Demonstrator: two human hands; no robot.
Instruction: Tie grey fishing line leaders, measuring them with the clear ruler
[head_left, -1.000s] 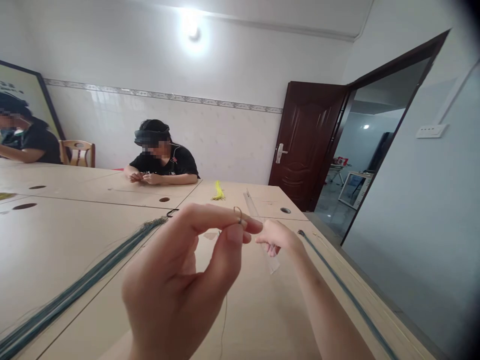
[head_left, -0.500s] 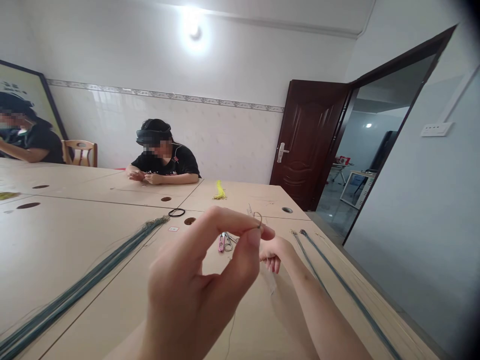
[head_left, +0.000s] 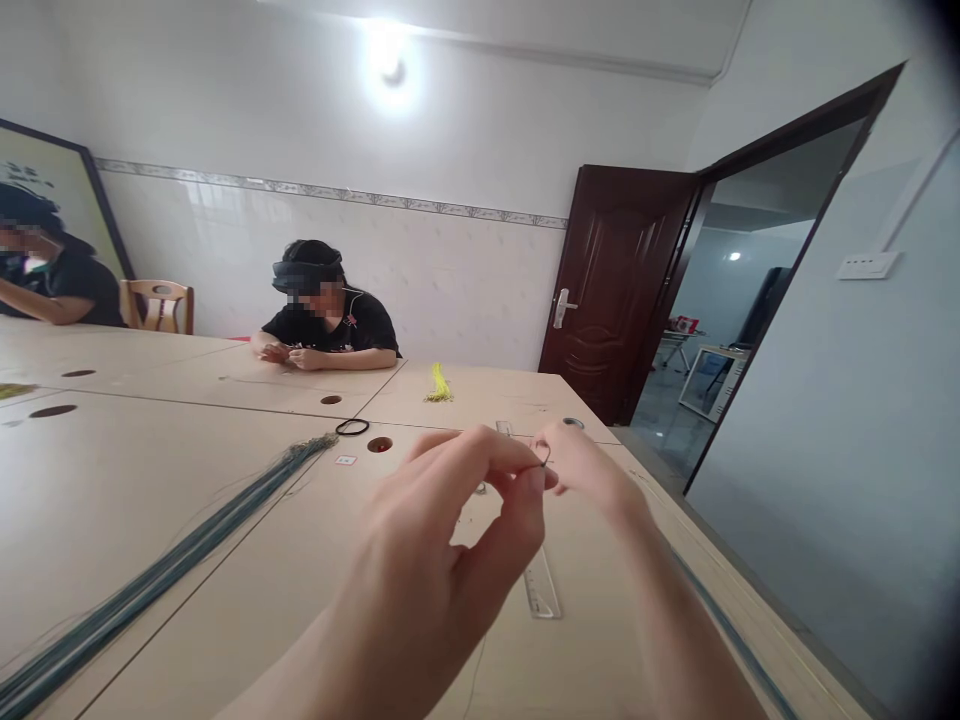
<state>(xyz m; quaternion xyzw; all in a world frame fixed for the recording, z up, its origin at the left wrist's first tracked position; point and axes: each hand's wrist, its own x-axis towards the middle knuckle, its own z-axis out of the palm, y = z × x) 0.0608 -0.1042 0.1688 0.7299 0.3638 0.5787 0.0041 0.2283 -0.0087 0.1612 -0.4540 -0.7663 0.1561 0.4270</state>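
My left hand (head_left: 450,540) is raised over the wooden table (head_left: 225,560), its thumb and forefinger pinched on a small loop of thin dark cord (head_left: 543,458). My right hand (head_left: 589,470) meets it at the fingertips, fingers closed at the same loop. A clear plastic ruler (head_left: 538,585) lies flat on the table just under both hands. A thin thread hangs down below my left hand.
A long bundle of blue-green cords (head_left: 150,580) runs across the table at left; another strand (head_left: 720,630) lies near the right edge. A black ring (head_left: 352,427) and yellow tassel (head_left: 437,384) lie farther back. Two people sit at the far side. An open door (head_left: 615,290) stands right.
My left hand has drifted right and lower with the loop. My right hand let the ruler down onto the table and rose to the loop. The pink scissors are now hidden behind my hands.
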